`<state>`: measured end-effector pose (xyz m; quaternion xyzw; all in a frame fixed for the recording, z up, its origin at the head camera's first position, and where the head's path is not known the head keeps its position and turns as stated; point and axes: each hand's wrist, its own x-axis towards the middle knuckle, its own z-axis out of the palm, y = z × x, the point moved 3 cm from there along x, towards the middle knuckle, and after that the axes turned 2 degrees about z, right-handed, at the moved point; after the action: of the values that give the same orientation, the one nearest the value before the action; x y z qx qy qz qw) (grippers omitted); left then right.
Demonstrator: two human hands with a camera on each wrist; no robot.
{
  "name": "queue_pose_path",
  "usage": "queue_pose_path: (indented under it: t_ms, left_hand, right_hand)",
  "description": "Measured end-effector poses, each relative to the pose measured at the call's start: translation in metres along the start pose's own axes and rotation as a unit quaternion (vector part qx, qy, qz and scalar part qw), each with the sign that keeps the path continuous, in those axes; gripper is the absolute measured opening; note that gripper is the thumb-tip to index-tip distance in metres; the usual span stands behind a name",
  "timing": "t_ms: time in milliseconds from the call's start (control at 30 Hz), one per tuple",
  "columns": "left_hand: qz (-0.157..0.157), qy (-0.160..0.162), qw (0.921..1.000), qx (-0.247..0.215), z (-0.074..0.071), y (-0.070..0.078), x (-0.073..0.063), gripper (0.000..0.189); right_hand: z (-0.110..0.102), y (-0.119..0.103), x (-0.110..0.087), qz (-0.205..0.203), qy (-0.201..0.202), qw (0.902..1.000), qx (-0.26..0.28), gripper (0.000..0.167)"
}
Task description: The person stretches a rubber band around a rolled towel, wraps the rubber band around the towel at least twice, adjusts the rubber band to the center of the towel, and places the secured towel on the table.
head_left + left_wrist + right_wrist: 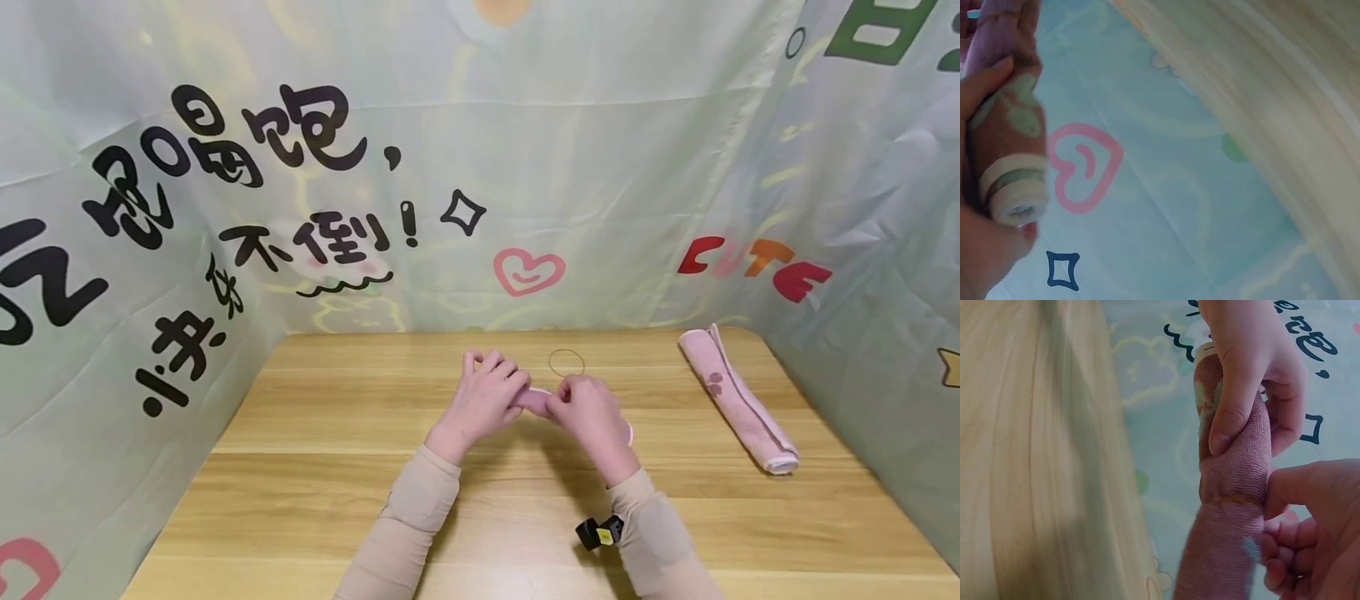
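Note:
A rolled pink towel point(534, 402) is held above the table between both hands. My left hand point(483, 400) grips one end, its thumb lying along the roll in the right wrist view. A pale green pattern and white edging show at that end of the towel point(1010, 137). Around the middle of the roll sits a thin brownish rubber band point(1241, 499). With thumb and finger my right hand point(1316, 512) pinches at this band, its other fingers curled beside the towel. In the head view the right hand point(592, 412) hides part of the roll.
A second rolled pink towel point(738, 404) lies on the right side of the wooden table point(315, 500). A loose rubber band point(550, 362) rests on the table just beyond the hands. Printed cloth point(420, 67) hangs behind and on both sides. A black device point(600, 533) is at the right wrist.

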<state>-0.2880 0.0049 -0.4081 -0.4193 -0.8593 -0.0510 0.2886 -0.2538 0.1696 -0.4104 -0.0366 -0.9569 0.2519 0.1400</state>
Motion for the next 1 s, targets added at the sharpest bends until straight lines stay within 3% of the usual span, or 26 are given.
queue_pose_path:
  t_ms: [267, 600, 700, 867, 1000]
  left_hand:
    - [-0.069, -0.082, 0.9899, -0.092, -0.001, -0.004, -0.001, 0.044]
    - [-0.108, -0.135, 0.9791, -0.107, 0.001, -0.01, -0.003, 0.054]
    - [-0.096, -0.127, 0.9829, -0.093, 0.001, -0.01, -0.003, 0.047]
    - [-0.063, -0.075, 0.9938, -0.052, -0.001, -0.011, -0.001, 0.028]
    - [-0.044, -0.048, 0.9976, -0.024, -0.001, -0.011, -0.001, 0.024]
  right_hand:
    - [0.0, -0.006, -0.004, -0.057, 0.078, 0.9953, 0.009, 0.009]
    - [0.001, -0.01, -0.005, -0.088, 0.087, 0.9922, 0.018, 0.009]
    - [0.001, -0.011, -0.006, -0.102, 0.093, 0.9903, 0.019, 0.01]
    - [0.0, -0.013, -0.006, -0.129, 0.09, 0.9875, 0.004, 0.011]
    - [-0.002, -0.012, -0.005, -0.104, 0.075, 0.9917, -0.01, 0.01]
